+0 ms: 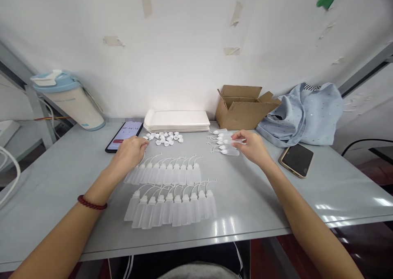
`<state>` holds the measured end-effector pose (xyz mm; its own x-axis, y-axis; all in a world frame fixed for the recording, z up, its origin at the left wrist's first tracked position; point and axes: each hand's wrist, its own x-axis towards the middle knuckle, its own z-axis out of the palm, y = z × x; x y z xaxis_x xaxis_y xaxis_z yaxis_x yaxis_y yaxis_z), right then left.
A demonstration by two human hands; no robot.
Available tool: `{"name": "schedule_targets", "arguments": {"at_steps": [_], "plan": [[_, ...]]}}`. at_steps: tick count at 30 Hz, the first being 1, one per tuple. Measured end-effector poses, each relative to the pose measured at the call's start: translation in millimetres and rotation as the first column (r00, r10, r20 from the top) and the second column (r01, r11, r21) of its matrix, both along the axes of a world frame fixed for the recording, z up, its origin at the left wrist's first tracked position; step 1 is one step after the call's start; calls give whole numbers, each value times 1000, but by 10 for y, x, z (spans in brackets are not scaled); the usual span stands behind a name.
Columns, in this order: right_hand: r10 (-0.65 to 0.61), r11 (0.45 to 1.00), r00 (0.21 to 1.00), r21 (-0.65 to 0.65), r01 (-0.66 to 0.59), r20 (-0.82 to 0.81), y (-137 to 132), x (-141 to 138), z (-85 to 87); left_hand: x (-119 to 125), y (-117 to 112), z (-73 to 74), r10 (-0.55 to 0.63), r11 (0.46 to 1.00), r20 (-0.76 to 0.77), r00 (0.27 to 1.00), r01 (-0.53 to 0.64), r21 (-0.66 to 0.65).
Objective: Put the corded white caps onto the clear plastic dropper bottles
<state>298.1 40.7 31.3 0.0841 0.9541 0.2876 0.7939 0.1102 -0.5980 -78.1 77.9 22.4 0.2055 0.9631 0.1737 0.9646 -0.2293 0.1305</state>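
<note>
My right hand [252, 147] has its thumb and fingers closed round the end of one small translucent dropper bottle [227, 141], among several others lying at the back right. My left hand [130, 151] is in a pinch at the left edge of a pile of small white caps [166, 138]; what its fingertips hold is hidden. Below it lie two rows of translucent dropper bottles, an upper row [167, 174] and a lower row [170, 209]. Thin curved white tails rise from their necks.
Behind the caps lies a stack of white trays [178, 121], beside an open cardboard box [245, 111]. A phone with a running timer [125, 133] and a tumbler [73, 103] stand left. A dark phone [297, 160] and a blue cloth bag [319, 115] lie right on the grey table [251, 201].
</note>
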Motion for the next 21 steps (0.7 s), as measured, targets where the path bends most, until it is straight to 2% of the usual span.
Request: {"name": "schedule_targets", "arguments": {"at_steps": [13, 21], "plan": [[21, 1000, 996, 3, -22, 90, 14, -17, -41, -22, 13, 56, 38, 998, 86, 996, -33, -58], [115, 990, 989, 73, -122, 91, -39, -218, -48, -6, -45, 181, 134, 990, 186, 973, -125, -59]]}}
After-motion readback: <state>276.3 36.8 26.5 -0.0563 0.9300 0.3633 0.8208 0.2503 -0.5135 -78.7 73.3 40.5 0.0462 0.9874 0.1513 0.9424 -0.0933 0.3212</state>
